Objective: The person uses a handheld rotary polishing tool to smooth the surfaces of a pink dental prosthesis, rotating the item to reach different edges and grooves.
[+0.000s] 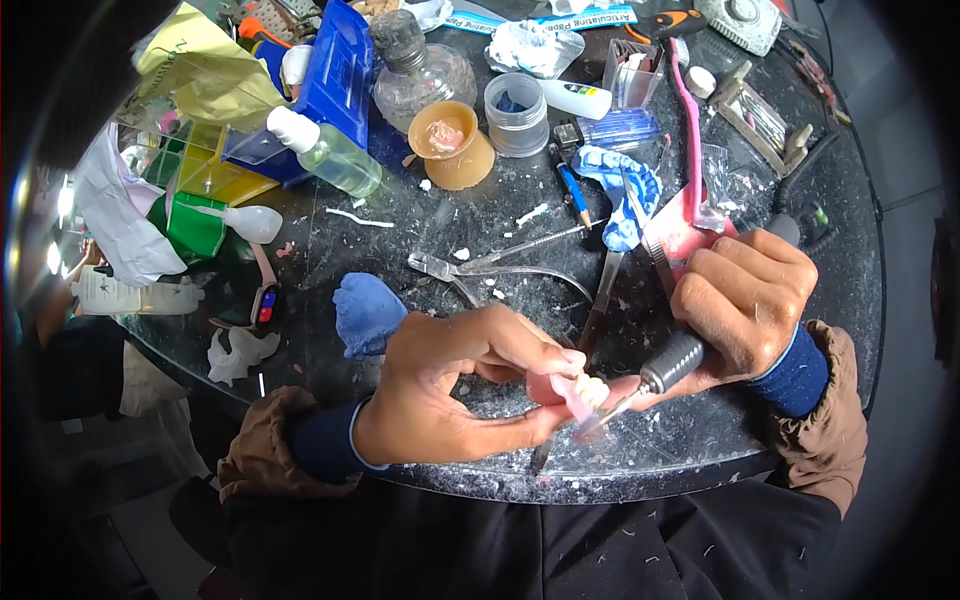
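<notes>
Near the front edge of the dark bench, my left hand (440, 390) pinches a small partial denture (590, 390) with pale teeth and a pink base between thumb and fingers. My right hand (750, 290) is wrapped round a black rotary handpiece (675, 362), whose slim metal tip points at the denture's lower edge. The tip is blurred, so I cannot tell whether it touches. Beside my left wrist lies a blue dental cast (367, 315). Metal pliers (435, 266) rest beyond my hands, and a knife blade (603, 300) lies behind the denture.
A blue horseshoe-shaped dental mould (622, 235), a blue pencil (573, 190) and a pink toothbrush (690, 120) lie beyond. Farther back stand a spray bottle (340, 160), a tan cup (468, 165), a glass jar (425, 90) and a blue box (335, 80). White scraps dot the bench.
</notes>
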Available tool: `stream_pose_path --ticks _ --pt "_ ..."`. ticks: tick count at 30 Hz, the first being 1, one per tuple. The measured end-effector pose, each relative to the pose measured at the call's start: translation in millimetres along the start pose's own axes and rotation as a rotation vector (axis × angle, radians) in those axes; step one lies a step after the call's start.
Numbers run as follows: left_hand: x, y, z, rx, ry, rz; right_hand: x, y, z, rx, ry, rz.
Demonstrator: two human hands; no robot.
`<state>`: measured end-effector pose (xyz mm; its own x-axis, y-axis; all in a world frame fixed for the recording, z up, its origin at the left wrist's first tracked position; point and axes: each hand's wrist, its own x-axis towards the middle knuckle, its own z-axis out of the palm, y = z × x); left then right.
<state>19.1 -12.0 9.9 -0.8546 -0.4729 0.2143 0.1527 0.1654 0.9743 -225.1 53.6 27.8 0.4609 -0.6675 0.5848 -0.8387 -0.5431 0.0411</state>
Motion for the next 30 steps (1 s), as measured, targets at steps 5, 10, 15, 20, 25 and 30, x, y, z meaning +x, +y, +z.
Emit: stream_pose_path --ticks 5,10,15,20,25,30 --pt "2.4 -1.8 -1.2 0.037 -0.012 0.039 2.6 0.7 0.7 0.020 0.010 0.038" --pt "3.7 2.8 -1.2 0.091 -0.040 0.033 5.3 -1.2 -6.0 -0.030 -0.041 0.048" --pt "1.5 -1.1 4.2 0.026 0.009 0.025 0.4 3.0 -0.5 -0.068 0.049 -0.076" --pt "3.8 3.2 1.8 0.062 -0.023 -0.016 -0.9 4.4 -2.6 -0.027 0.009 -0.043" --pt "5.8 5.2 0.0 0.122 -0.023 0.020 1.4 5.1 1.0 -0.042 0.074 -0.015" --pt "6.1 6.9 0.6 0.104 -0.004 0.001 3.5 5.4 -1.5 -0.057 0.043 -0.026"
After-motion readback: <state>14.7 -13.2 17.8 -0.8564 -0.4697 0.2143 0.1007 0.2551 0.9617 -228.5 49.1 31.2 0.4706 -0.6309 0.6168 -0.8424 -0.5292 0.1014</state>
